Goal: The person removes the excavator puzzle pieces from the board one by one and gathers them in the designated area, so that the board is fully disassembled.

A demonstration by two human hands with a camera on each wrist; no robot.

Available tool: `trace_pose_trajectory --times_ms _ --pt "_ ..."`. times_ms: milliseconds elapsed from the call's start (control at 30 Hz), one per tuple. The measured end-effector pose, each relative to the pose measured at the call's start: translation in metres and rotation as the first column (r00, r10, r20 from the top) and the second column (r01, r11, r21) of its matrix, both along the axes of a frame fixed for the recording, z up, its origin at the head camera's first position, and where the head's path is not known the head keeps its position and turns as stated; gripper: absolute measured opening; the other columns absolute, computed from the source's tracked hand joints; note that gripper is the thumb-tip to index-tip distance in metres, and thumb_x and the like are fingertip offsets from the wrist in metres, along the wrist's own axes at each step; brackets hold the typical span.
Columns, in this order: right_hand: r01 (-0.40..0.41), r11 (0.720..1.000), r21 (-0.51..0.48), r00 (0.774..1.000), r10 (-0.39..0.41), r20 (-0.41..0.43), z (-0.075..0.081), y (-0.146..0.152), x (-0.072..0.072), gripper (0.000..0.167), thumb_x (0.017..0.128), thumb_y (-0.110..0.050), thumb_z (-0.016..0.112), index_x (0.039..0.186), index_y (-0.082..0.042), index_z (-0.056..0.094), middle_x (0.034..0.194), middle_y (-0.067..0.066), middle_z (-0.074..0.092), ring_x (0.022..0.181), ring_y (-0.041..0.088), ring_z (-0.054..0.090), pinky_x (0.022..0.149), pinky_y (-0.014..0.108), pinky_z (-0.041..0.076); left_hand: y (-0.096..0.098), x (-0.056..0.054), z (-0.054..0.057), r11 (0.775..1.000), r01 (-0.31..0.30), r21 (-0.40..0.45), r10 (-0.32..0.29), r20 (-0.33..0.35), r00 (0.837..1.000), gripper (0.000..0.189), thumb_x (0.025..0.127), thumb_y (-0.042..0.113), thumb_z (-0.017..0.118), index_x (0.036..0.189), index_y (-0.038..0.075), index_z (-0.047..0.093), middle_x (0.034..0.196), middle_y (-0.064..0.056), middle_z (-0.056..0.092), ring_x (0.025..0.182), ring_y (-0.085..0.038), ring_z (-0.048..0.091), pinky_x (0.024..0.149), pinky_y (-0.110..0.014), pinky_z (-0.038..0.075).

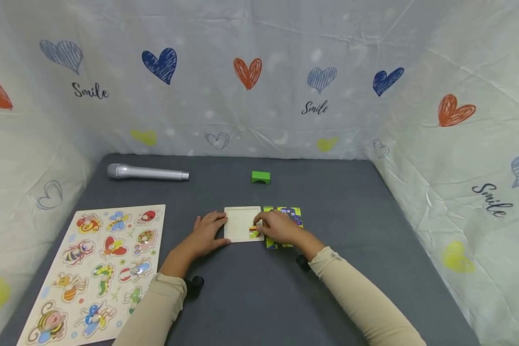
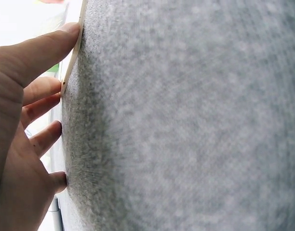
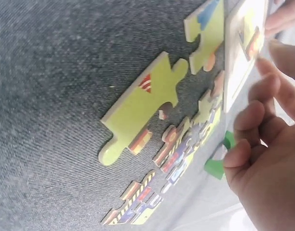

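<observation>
A small square wooden puzzle tray (image 1: 239,225) lies on the dark table in front of me. Against its left side rests my left hand (image 1: 205,234), thumb at the near corner and fingers farther up; the left wrist view shows the thumb (image 2: 56,44) on the tray's thin edge. My right hand (image 1: 278,226) reaches over the tray's right side and pinches a yellow-and-red puzzle piece (image 1: 253,234) near the lower right corner. Partly hidden under that hand, more puzzle pieces (image 1: 292,212) lie to the right of the tray; the right wrist view shows a yellow-green piece (image 3: 147,98) among them.
A large wooden insect board (image 1: 91,264) lies at the left, partly under the left forearm. A silver toy microphone (image 1: 149,172) and a green arched block (image 1: 261,177) lie toward the back. White sheets printed with hearts hang around the table.
</observation>
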State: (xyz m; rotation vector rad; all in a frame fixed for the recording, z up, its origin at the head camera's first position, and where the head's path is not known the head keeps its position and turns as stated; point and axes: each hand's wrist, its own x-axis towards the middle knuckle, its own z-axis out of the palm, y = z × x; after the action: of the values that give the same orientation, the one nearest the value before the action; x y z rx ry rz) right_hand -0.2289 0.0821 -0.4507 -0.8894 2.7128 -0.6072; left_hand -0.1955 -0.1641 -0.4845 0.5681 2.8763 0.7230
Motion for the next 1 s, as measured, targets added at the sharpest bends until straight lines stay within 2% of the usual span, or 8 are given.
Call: trace_pose_trajectory --times_ms 100,267,333,433,533,633,767,1000 --pt "0.051 0.997 -0.057 0.998 -0.050 0.032 0.001 -0.002 0.000 0.010 0.097 -0.018 0.059 0.101 -0.013 0.068 0.061 -0.005 0.050 0.050 0.009 0.043 0.051 0.024 0.032 -0.001 -0.001 0.000 1.000 0.002 0.002 -0.002 0.009 1.000 0.069 0.086 0.033 0.074 0.141 0.000 0.048 0.149 -0.014 0.041 0.142 -0.036 0.029 0.111 -0.069 0.013" --pt "0.103 0.985 -0.140 0.981 -0.078 0.175 0.002 -0.001 -0.002 0.012 0.099 -0.019 0.057 0.095 -0.012 0.066 0.072 0.001 0.059 0.056 0.011 0.049 0.054 0.024 0.040 -0.006 0.001 -0.003 1.000 -0.008 0.001 0.008 0.005 1.000 0.069 0.086 0.031 0.074 0.141 -0.001 0.048 0.149 -0.015 0.041 0.141 -0.037 0.030 0.110 -0.070 0.013" --pt "0.119 0.976 -0.184 0.971 -0.076 0.229 0.004 0.007 -0.004 0.014 0.100 -0.018 0.056 0.098 -0.008 0.065 0.078 0.006 0.062 0.061 0.014 0.052 0.056 0.025 0.043 -0.008 0.001 -0.003 1.000 -0.014 0.002 0.014 -0.002 1.000 0.069 0.086 0.031 0.075 0.141 -0.001 0.048 0.149 -0.015 0.042 0.141 -0.037 0.031 0.110 -0.071 0.013" --pt "0.146 0.965 -0.217 0.961 -0.086 0.263 0.010 0.032 -0.008 0.016 0.100 -0.015 0.055 0.098 -0.003 0.065 0.084 0.012 0.064 0.066 0.018 0.054 0.061 0.027 0.045 -0.010 -0.001 -0.003 1.000 -0.003 0.009 0.003 -0.023 1.000 0.069 0.085 0.031 0.075 0.140 -0.001 0.049 0.148 -0.016 0.042 0.140 -0.038 0.031 0.108 -0.072 0.014" --pt "0.161 0.966 -0.204 0.951 -0.097 0.292 0.014 0.062 -0.011 0.016 0.100 -0.013 0.055 0.097 -0.001 0.065 0.083 0.013 0.063 0.066 0.018 0.050 0.062 0.028 0.041 -0.011 -0.002 -0.003 1.000 0.004 0.014 -0.004 -0.033 0.999 0.068 0.085 0.030 0.075 0.140 -0.002 0.049 0.147 -0.016 0.043 0.140 -0.038 0.031 0.108 -0.072 0.014" --pt "0.152 0.975 -0.162 0.934 -0.088 0.346 0.015 0.086 -0.012 0.018 0.100 -0.011 0.053 0.093 0.001 0.066 0.076 0.010 0.058 0.060 0.015 0.040 0.060 0.029 0.037 -0.014 -0.002 -0.003 1.000 0.001 0.007 -0.001 -0.028 1.000 0.068 0.085 0.029 0.075 0.139 -0.003 0.049 0.147 -0.016 0.043 0.140 -0.039 0.031 0.108 -0.072 0.015" --pt "0.133 0.986 -0.099 0.912 -0.083 0.401 0.011 0.099 -0.013 0.020 0.099 -0.011 0.055 0.090 -0.001 0.069 0.075 0.006 0.059 0.059 0.013 0.037 0.061 0.029 0.036 -0.016 -0.002 -0.003 1.000 -0.005 -0.005 0.005 -0.016 1.000 0.069 0.085 0.029 0.075 0.140 -0.003 0.049 0.148 -0.017 0.042 0.141 -0.040 0.029 0.108 -0.072 0.015" --pt "0.122 0.992 -0.040 0.921 -0.098 0.376 0.004 0.095 -0.016 0.017 0.098 -0.012 0.057 0.093 -0.003 0.070 0.085 0.005 0.066 0.068 0.012 0.049 0.065 0.028 0.042 -0.019 0.001 -0.004 1.000 -0.011 -0.004 0.011 -0.009 1.000 0.069 0.085 0.031 0.075 0.140 -0.002 0.048 0.148 -0.016 0.042 0.141 -0.038 0.030 0.108 -0.072 0.015"
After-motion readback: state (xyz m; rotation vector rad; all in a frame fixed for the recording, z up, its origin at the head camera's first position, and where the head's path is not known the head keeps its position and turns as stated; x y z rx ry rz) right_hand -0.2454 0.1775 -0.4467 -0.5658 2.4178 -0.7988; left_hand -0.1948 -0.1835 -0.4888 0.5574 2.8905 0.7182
